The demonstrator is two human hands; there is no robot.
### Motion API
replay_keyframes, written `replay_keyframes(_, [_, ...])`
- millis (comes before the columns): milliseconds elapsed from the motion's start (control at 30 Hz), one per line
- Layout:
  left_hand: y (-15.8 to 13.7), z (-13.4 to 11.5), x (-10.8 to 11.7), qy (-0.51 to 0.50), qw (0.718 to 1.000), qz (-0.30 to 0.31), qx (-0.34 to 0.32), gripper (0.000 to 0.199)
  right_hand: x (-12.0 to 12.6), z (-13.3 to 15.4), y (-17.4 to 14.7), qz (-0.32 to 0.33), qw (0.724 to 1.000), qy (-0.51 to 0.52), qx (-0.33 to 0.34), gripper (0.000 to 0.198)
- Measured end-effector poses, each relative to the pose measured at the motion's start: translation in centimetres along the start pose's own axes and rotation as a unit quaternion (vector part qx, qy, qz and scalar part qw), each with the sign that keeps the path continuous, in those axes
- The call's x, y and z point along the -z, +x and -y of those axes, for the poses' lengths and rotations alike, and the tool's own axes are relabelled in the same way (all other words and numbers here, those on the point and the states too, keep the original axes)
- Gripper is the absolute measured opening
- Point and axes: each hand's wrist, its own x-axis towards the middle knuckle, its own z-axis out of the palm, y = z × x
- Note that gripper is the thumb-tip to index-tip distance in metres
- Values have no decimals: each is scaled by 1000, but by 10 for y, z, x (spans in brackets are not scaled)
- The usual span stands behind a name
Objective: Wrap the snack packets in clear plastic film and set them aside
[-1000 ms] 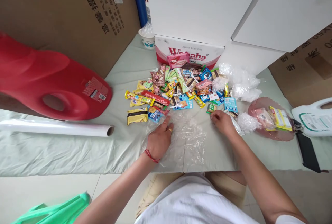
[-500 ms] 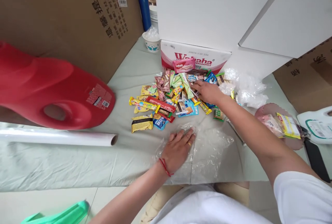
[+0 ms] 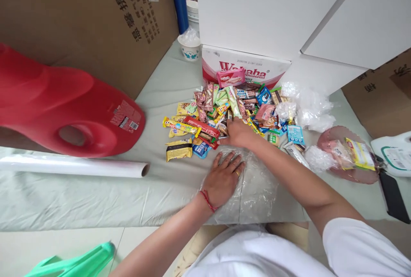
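A heap of wrapped snacks lies on the pale green cloth. My right hand (image 3: 239,133) reaches into its near edge, thumb and forefinger apart around a small wrapped snack (image 3: 222,129); its other fingers are partly hidden. Left of it are a red-wrapped bar (image 3: 204,127) and a yellow packet with a dark stripe (image 3: 179,150). A blue packet (image 3: 201,148) lies just below the bar. My left hand (image 3: 224,178), with a red string bracelet and a ring, presses flat with fingers spread on a clear plastic bag (image 3: 257,191). At the back, a pink nabati packet (image 3: 230,77) leans on a white-and-red carton (image 3: 272,69).
A red jug (image 3: 96,114) and a film roll (image 3: 73,167) lie to the left. Crumpled clear plastic (image 3: 314,105), a pink plate (image 3: 353,176) with packets, a black phone-like object (image 3: 393,195) and a white bottle (image 3: 394,155) are to the right. Large boxes stand behind.
My right hand has moved left and nearer to me, from the right part of the heap to its near edge, uncovering snacks there. My left hand stays flat on the bag.
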Motion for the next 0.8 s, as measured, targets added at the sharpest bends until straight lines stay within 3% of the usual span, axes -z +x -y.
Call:
replay_keyframes(100, [0, -1, -1, 0, 1000, 3, 0, 45, -8, 7, 2, -15, 1000, -17, 9, 66])
replay_keyframes(233, [-1, -2, 0, -8, 1000, -1, 19, 45, -5, -19, 1, 1, 998, -35, 50, 54])
replay_keyframes(367, [-1, -6, 2, -14, 997, -13, 73, 47, 2, -44, -7, 26, 997, -33, 68, 78])
replay_keyframes(467, [-1, -10, 2, -15, 996, -8, 89, 49, 1, -35, -14, 18, 1000, 8, 23, 87])
replay_keyframes(633, [-3, -21, -1, -13, 992, 0, 127, 48, -9, -3, -12, -30, 998, -1, -61, 57])
replay_keyframes(733, [-5, -27, -3, -10, 990, 0, 139, 48, -3, -9, -15, -12, 999, 18, -46, 42])
replay_keyframes(800, [-7, -30, -4, -9, 989, -5, 147, 48, 9, -24, -28, -20, 999, 37, -12, 43])
